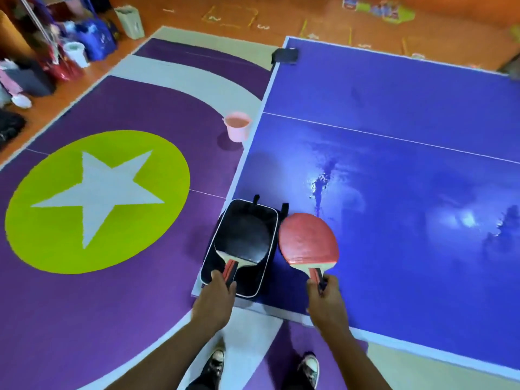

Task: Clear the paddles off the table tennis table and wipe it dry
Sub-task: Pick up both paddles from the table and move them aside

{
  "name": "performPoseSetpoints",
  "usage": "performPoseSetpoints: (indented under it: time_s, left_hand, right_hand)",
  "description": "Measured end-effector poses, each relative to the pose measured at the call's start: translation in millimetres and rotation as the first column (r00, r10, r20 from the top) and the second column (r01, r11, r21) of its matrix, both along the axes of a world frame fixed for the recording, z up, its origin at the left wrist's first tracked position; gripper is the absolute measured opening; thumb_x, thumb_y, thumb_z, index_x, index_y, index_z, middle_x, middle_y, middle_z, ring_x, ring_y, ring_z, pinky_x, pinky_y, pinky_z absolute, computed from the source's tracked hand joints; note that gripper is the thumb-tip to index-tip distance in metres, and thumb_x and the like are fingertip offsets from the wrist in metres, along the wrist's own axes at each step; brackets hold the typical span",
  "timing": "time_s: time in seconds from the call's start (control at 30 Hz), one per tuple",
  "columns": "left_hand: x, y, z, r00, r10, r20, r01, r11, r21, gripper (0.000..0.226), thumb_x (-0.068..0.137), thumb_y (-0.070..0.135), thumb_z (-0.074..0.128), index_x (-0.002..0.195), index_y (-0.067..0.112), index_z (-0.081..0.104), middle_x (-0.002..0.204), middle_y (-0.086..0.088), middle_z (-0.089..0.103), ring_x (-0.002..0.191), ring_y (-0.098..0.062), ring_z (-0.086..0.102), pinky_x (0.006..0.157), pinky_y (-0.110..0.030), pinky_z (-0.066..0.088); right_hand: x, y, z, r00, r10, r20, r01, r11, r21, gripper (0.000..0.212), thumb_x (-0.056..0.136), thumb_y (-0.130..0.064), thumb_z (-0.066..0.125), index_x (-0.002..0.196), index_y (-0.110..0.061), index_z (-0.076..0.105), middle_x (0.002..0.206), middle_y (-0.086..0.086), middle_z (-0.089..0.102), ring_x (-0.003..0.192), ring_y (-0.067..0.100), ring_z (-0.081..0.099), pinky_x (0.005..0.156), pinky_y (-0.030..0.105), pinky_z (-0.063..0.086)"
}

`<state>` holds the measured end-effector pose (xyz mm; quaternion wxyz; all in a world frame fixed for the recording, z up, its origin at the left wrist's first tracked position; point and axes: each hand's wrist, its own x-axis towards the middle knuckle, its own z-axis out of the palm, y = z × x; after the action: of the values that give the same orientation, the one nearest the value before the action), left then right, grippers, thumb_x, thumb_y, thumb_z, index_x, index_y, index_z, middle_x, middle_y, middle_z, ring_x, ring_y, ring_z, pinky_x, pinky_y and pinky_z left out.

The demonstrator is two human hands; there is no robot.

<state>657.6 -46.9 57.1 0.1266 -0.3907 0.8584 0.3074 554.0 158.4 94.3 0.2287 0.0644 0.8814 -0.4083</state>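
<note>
The blue table tennis table (408, 102) fills the right of the view, with a wet, shiny patch (323, 181) near its middle. An open black paddle case (267, 266) lies on the near left corner. My left hand (218, 294) grips the handle of a black-faced paddle (244, 240) that lies inside the case. My right hand (326, 296) grips the handle of a red-faced paddle (308, 242), held just right of the case over the table.
A pink bucket (237, 126) stands on the purple floor mat beside the table's left edge. A black cloth-like item (284, 55) sits at the table's far left corner. Bags, bins and clutter (70, 52) line the far left wall. My shoes show at the bottom.
</note>
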Motion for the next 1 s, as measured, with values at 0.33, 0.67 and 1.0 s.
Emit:
performPoseSetpoints:
  time_s: [0.33, 0.67, 1.0]
  left_hand:
    - [47, -51, -9, 0.924, -0.375, -0.079, 0.383, 0.91, 0.159, 0.063, 0.101, 0.028, 0.052, 0.157, 0.025, 0.023, 0.143, 0.003, 0.044, 0.131, -0.021, 0.05, 0.104, -0.036, 0.044]
    - [73, -92, 28, 0.935, -0.35, -0.055, 0.339, 0.929, -0.145, 0.064, 0.088, 0.046, 0.034, 0.145, 0.021, 0.047, 0.131, -0.003, 0.053, 0.116, -0.029, 0.055, 0.09, -0.042, 0.05]
    - [68, -100, 48, 0.907, -0.403, -0.12, 0.352, 0.885, -0.305, 0.044, 0.084, 0.035, 0.047, 0.122, 0.02, 0.065, 0.108, -0.007, 0.061, 0.087, -0.033, 0.062, 0.075, -0.047, 0.056]
  right_hand:
    - [48, -100, 6, 1.0, -0.004, 0.022, 0.002, 0.998, 0.068, 0.029, 0.107, -0.043, 0.044, 0.106, -0.014, 0.043, 0.094, 0.004, 0.06, 0.101, 0.037, 0.06, 0.073, 0.039, 0.036]
    - [67, -159, -23, 0.974, 0.088, 0.207, -0.132, 0.969, 0.208, 0.039, 0.107, -0.035, 0.037, 0.134, -0.007, 0.036, 0.127, 0.019, 0.063, 0.115, 0.04, 0.061, 0.08, 0.042, 0.04]
    - [67, -149, -14, 0.957, 0.285, -0.057, -0.24, 0.885, 0.398, 0.051, 0.101, -0.042, 0.047, 0.145, -0.017, 0.045, 0.138, 0.01, 0.055, 0.123, 0.033, 0.05, 0.1, 0.044, 0.04]
